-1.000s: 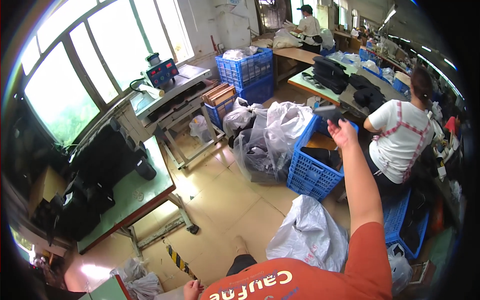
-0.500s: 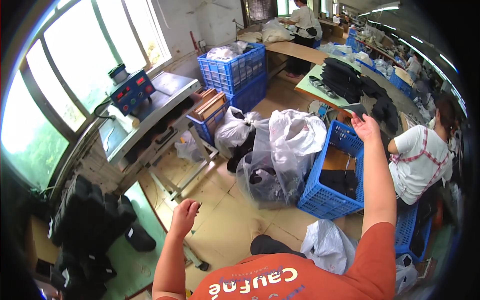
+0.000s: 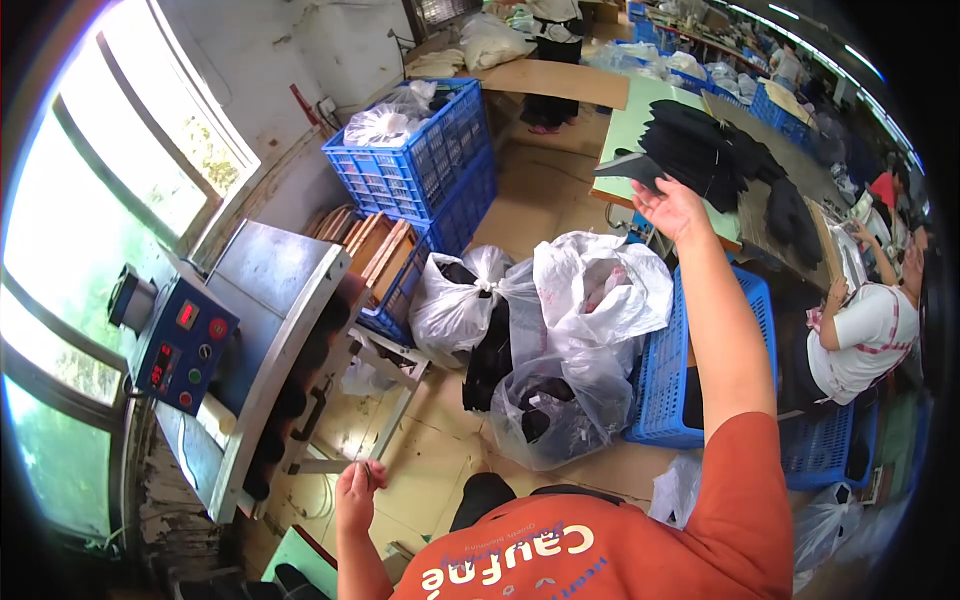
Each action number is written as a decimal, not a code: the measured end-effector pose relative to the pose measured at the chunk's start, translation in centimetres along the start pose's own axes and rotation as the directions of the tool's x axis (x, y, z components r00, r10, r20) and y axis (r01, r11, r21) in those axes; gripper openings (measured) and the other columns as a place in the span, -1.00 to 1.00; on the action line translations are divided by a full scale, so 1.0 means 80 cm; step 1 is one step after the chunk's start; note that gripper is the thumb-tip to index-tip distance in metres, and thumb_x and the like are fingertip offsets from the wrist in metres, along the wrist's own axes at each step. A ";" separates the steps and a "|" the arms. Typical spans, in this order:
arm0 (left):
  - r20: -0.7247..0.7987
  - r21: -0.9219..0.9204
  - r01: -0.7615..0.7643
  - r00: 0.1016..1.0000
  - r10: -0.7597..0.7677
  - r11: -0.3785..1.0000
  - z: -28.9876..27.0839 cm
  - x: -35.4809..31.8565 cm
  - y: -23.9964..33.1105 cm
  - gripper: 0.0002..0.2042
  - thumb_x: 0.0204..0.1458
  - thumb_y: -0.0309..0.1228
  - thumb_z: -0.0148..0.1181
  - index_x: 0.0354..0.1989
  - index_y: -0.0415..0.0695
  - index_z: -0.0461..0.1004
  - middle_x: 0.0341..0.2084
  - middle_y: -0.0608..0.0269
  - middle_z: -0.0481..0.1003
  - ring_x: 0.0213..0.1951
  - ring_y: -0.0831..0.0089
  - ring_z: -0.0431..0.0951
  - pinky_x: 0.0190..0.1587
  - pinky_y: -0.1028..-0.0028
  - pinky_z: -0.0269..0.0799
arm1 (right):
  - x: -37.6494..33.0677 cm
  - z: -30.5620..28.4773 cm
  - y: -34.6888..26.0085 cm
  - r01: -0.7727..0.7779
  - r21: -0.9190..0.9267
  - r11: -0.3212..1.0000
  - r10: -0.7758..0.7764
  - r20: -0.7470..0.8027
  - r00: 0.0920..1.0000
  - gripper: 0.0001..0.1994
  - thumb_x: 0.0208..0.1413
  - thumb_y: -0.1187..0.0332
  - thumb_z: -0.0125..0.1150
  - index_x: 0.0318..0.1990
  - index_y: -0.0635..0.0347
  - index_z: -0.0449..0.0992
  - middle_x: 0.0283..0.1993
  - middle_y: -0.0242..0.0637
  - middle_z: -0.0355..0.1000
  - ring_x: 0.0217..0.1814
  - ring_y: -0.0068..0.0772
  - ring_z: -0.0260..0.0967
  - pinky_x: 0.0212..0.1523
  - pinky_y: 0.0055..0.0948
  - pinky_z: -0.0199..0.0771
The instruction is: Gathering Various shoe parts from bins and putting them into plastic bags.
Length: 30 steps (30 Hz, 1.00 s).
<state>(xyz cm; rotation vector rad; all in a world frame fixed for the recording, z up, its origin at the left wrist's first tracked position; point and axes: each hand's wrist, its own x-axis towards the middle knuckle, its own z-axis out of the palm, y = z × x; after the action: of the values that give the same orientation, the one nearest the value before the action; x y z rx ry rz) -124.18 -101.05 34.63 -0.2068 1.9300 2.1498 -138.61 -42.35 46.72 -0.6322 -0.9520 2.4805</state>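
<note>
My right hand (image 3: 672, 210) is stretched out ahead, fingers closed on a flat dark piece (image 3: 630, 170) with a pointed end; its exact kind I cannot make out. Just beyond that hand, a stack of black knitted pieces (image 3: 685, 140) lies on the light green table (image 3: 622, 125), with more black pieces (image 3: 792, 218) heaped to its right. Low on the left, my left hand (image 3: 355, 492) has its fingers pinched together. A tiny dark thing seems to show at the fingertips, too small to name.
At left stands a metal-topped bench (image 3: 275, 275) with a blue control box (image 3: 183, 342). Stacked blue crates (image 3: 415, 165), tied white bags (image 3: 460, 305) and a clear bag (image 3: 560, 425) stand ahead. A blue basket (image 3: 665, 390) is below my right arm. A person in white (image 3: 868, 335) sits at right.
My view has turned and come closer to the bench and control box. The right arm stays stretched out with the dark piece. Most of the low green table with black pieces has left view.
</note>
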 end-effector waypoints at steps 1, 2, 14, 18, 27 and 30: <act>0.027 -0.051 -0.022 0.999 0.023 0.998 0.016 0.027 0.022 -0.73 0.17 -0.33 -0.20 -0.29 -0.30 0.36 -0.43 0.28 0.39 -0.38 0.58 0.37 -0.27 0.59 0.32 | -0.001 0.017 0.018 -0.047 -0.044 0.998 0.050 0.077 0.996 -0.84 0.14 0.49 -0.18 -0.14 0.10 0.24 -0.16 -0.15 0.32 -0.15 -0.13 0.38 -0.17 -0.13 0.38; 0.124 -0.003 -0.108 0.986 0.108 0.994 0.034 0.064 0.046 -0.72 0.17 -0.33 -0.19 -0.23 -0.31 0.36 -0.40 0.31 0.37 -0.33 0.57 0.36 -0.26 0.58 0.31 | 0.001 0.028 0.040 -0.084 -0.081 0.993 0.100 0.223 0.970 -0.84 0.14 0.48 -0.18 -0.14 0.10 0.26 -0.17 -0.16 0.34 -0.16 -0.17 0.38 -0.21 -0.16 0.41; 0.907 0.285 -0.369 0.403 -0.124 0.885 0.296 0.350 0.142 -0.71 0.09 -0.25 0.00 -0.42 -0.28 0.45 -0.45 0.34 0.42 -0.36 0.59 0.34 -0.23 0.58 0.26 | -0.055 0.024 0.137 -0.238 -0.372 0.897 0.351 0.273 0.896 -0.79 0.08 0.50 -0.06 -0.11 0.17 0.31 -0.24 -0.26 0.39 -0.34 -0.39 0.39 -0.22 -0.42 0.41; 0.917 0.265 -0.318 0.375 -0.136 0.910 0.341 0.355 0.122 -0.71 0.04 -0.24 0.07 -0.49 -0.24 0.49 -0.62 0.42 0.41 -0.49 0.66 0.32 -0.37 0.61 0.27 | -0.051 -0.011 0.135 -0.124 -0.437 0.891 0.226 0.188 0.956 -0.80 0.05 0.48 0.00 -0.14 0.19 0.35 -0.26 -0.30 0.40 -0.34 -0.47 0.39 -0.27 -0.46 0.43; 0.811 0.535 -0.615 0.565 -0.150 0.579 0.410 0.459 0.169 -0.70 -0.10 -0.24 0.20 -0.58 -0.30 0.51 -0.79 0.37 0.36 -0.69 0.63 0.29 -0.61 0.53 0.20 | -0.026 -0.071 0.065 0.016 -0.670 0.743 0.081 0.113 0.990 -0.72 0.09 0.39 0.01 -0.03 0.22 0.32 -0.25 -0.28 0.38 -0.34 -0.53 0.39 -0.38 -0.58 0.36; 0.802 0.574 -0.736 0.593 -0.066 0.360 0.422 0.534 0.194 -0.66 -0.15 -0.20 0.22 -0.63 -0.30 0.50 -0.84 0.21 0.35 -0.72 0.50 0.32 -0.62 0.45 0.23 | 0.007 -0.080 0.056 0.019 -0.833 0.553 -0.022 0.008 1.000 -0.79 0.00 0.41 0.07 -0.19 0.23 0.44 -0.35 -0.34 0.41 -0.42 -0.58 0.34 -0.42 -0.59 0.32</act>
<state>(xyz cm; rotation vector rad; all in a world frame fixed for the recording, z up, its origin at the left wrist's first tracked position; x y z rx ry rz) -167.53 -65.33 42.00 1.2479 2.3072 0.6943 -136.49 -41.81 39.22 -0.8762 -2.1587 1.8497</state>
